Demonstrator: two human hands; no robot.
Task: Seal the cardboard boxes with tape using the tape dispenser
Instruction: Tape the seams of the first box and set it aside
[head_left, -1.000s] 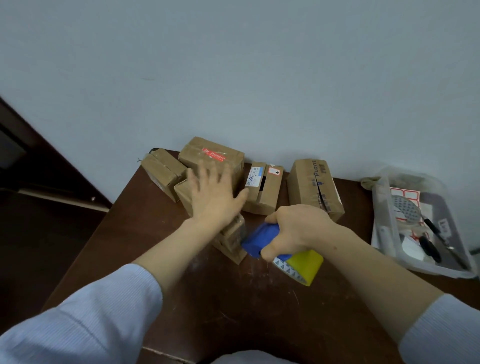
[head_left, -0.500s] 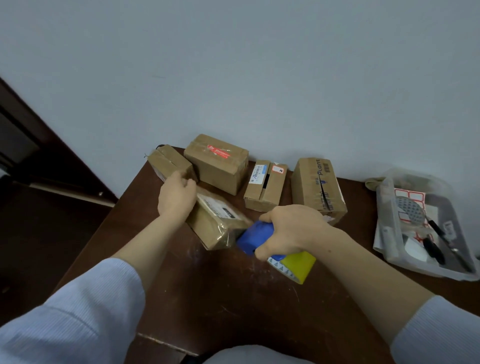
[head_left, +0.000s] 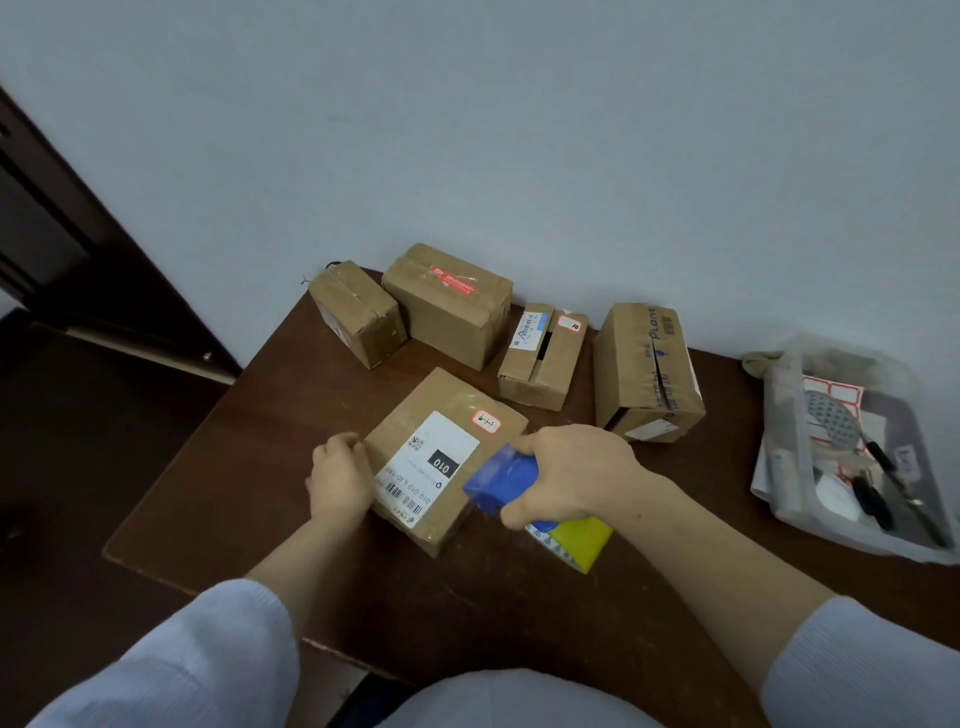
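A flat cardboard box (head_left: 441, 431) with a white shipping label lies on the dark brown table (head_left: 467, 597) in front of me. My left hand (head_left: 337, 475) grips its left edge. My right hand (head_left: 566, 473) is closed around a blue tape dispenser (head_left: 501, 475) with a yellow tape roll (head_left: 579, 540), held at the box's right side. Several other cardboard boxes stand along the wall: a small one (head_left: 356, 312), a larger one with a red sticker (head_left: 449, 304), a narrow one with its flaps apart (head_left: 543, 356) and a tall one (head_left: 647, 371).
A clear plastic tray (head_left: 893, 525) at the table's right holds label sheets, pens and small tools. A grey wall rises behind the boxes. A dark door frame (head_left: 62, 218) stands at the left, past the table's left edge.
My left hand pulled the labelled box away from the row toward me and laid it flat with the label up. My right hand stayed beside it with the dispenser.
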